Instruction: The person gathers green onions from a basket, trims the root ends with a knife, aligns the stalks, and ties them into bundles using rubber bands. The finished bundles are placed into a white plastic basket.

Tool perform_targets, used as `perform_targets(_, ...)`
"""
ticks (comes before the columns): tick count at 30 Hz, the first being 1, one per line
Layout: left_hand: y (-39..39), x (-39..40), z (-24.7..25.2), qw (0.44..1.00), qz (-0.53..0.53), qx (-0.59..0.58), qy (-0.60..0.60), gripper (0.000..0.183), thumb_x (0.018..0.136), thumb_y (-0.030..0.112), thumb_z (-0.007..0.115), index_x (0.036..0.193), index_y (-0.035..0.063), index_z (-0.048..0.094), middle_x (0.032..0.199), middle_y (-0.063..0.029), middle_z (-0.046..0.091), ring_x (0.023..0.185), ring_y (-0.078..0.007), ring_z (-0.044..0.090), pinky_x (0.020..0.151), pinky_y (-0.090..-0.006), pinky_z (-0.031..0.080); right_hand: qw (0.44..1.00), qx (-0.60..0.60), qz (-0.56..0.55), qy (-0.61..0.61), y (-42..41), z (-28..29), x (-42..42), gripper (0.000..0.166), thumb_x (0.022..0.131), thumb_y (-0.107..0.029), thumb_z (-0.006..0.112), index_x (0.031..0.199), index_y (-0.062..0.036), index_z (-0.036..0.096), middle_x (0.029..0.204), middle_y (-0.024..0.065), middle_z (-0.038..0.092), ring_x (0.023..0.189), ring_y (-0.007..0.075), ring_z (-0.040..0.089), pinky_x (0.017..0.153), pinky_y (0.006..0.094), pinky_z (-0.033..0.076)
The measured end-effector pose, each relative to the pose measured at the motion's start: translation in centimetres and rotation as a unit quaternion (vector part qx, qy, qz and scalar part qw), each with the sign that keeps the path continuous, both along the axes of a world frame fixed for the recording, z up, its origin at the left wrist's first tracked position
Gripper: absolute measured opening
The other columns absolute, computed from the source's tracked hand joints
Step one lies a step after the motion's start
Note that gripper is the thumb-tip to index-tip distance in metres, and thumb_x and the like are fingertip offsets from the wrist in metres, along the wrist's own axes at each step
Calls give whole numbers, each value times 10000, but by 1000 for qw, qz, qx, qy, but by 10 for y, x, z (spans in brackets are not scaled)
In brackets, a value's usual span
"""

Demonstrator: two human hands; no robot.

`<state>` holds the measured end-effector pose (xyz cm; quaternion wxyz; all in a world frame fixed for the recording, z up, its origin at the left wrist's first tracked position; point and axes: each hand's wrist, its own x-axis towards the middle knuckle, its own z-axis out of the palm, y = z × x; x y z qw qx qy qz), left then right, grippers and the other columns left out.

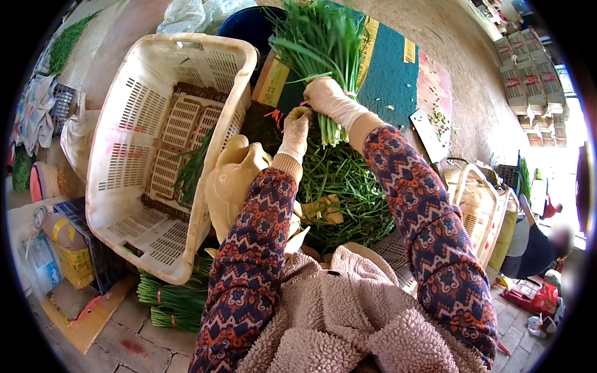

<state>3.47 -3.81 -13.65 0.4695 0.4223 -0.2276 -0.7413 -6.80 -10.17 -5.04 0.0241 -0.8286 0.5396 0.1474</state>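
My right hand (pixel 329 95), in a pale glove, is closed around a bunch of long green leafy stalks, likely Chinese chives (pixel 326 51). A red tie shows around the bunch beside that hand, and the pale stalk ends point towards me. Close to its left, my left hand (pixel 297 122), also gloved, has its fingertips pinched together near several red ties (pixel 275 115); whether it holds one I cannot tell. Below both hands lies a heap of loose green leaves (pixel 345 200). The bunch is over a teal board (pixel 392 79) with yellow tape.
A large white plastic crate (pixel 100 154) with some greens inside stands at left. Tied green bunches (pixel 175 298) lie on the brick floor below it. A dark blue bucket (pixel 242 25) is behind. A white power strip (pixel 426 135) lies at right, and a person (pixel 531 252) is farther right.
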Motion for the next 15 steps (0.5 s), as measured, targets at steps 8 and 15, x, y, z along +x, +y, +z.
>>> perform_targets(8,-6,-6,5,995,94,-16,-3,98,901,169,586,921,78,617,888,-16,637,816,-103,602,721,-231,466,985,-13,-62,-162,17,15,-50,223,737,-275,681,923,-158,714,1021,4,668,1186,206,475,976,324,406)
perform_targets(15,-10,-16,19,996,60,-52,-34,172,934,183,532,1011,55,617,918,-24,641,837,-116,602,732,-237,462,965,-29,-89,-245,24,14,-57,256,741,-286,691,937,-125,718,1015,4,672,1194,214,467,1000,337,390)
